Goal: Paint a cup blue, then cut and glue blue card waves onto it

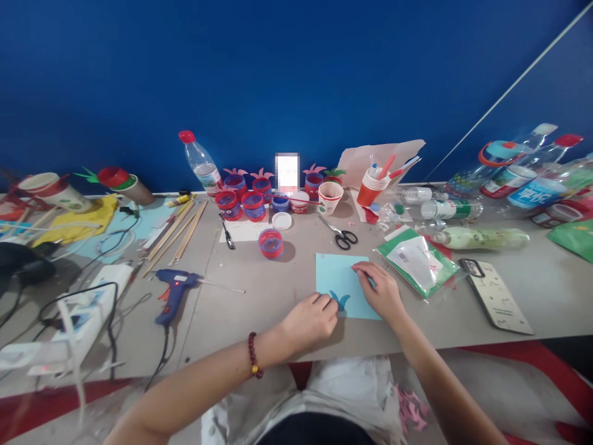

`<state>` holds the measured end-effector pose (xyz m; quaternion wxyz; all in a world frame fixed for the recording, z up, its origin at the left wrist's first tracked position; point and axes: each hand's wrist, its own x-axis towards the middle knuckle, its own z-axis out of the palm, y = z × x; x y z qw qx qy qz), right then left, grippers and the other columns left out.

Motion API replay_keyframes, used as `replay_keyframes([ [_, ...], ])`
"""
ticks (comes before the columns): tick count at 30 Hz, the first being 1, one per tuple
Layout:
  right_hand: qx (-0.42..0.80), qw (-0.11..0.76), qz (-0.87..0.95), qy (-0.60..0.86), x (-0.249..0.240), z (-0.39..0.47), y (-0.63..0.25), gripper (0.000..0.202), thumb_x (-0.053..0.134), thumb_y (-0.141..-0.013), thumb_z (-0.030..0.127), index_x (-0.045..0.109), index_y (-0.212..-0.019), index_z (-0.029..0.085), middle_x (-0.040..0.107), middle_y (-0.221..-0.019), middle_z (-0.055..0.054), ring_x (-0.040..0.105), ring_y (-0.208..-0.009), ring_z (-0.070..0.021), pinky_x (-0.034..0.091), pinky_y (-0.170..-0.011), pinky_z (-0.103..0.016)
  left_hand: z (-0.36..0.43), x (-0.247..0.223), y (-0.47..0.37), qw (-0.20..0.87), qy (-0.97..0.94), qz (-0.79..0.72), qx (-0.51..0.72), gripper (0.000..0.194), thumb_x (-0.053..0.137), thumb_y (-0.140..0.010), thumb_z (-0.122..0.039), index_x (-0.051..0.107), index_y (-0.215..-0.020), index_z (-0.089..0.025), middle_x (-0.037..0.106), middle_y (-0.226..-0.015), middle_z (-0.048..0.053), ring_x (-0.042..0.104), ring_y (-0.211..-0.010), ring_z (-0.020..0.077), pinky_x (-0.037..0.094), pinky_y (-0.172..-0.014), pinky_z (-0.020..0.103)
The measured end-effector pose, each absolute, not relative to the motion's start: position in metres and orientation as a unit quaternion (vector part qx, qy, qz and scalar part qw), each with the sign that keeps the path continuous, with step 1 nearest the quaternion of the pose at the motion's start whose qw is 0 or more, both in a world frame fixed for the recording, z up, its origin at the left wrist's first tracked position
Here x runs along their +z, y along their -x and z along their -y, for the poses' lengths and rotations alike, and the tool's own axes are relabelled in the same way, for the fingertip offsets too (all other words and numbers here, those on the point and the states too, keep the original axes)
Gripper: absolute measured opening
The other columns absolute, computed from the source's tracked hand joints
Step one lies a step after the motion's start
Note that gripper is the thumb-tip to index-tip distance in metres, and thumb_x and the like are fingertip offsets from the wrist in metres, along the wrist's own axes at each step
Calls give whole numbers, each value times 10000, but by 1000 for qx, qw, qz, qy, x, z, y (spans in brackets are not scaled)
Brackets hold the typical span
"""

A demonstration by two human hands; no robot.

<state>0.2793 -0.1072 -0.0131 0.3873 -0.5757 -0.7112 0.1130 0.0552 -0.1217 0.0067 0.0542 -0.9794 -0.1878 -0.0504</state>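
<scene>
A light blue paper sheet lies flat near the table's front edge. On its lower left part is a small darker blue leaf-shaped cutout. My left hand, with a beaded bracelet on the wrist, rests at the sheet's left edge with its curled fingers on the cutout. My right hand touches the sheet's right side; thumb and index finger come together, and anything between them is too small to make out. Black-handled scissors lie just behind the sheet.
A blue glue gun lies left, near wooden sticks and a power strip. Red-and-blue rings, paper cups and a bottle stand behind. Right are a green packet, a phone and plastic bottles.
</scene>
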Motion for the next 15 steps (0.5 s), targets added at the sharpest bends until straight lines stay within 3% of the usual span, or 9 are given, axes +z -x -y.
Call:
replay_keyframes([
  [5,116,377,710,584,-13,107,-278,214,451,-936,246,661,-954,214,701,-995,-73,656,-958,-228,506,-853,-374,129,8,-55,25,975,218,-42,163,491,-918,-140,650,-883,-138,616,-1011,91,546,-928,191,461,-706,292],
  [8,119,364,716,584,-4,107,-275,224,448,-928,253,669,-940,218,708,-994,-74,663,-932,-236,517,-821,-382,138,5,-58,10,965,258,-50,279,456,-959,-291,677,-901,-130,614,-1108,119,539,-1007,215,482,-733,301],
  [11,123,354,733,568,18,99,-275,214,460,-919,263,669,-949,229,717,-973,-66,672,-841,-223,530,-752,-365,145,0,-62,10,958,281,-60,419,454,-944,-441,686,-982,-94,605,-1185,145,530,-1065,246,506,-756,313],
  [15,42,369,728,577,65,61,-289,209,487,-906,277,673,-992,237,714,-971,-71,655,-792,-220,517,-692,-352,147,-6,-63,-5,950,303,-69,475,462,-928,-474,662,-1089,-74,610,-1199,141,525,-1092,248,521,-751,297],
])
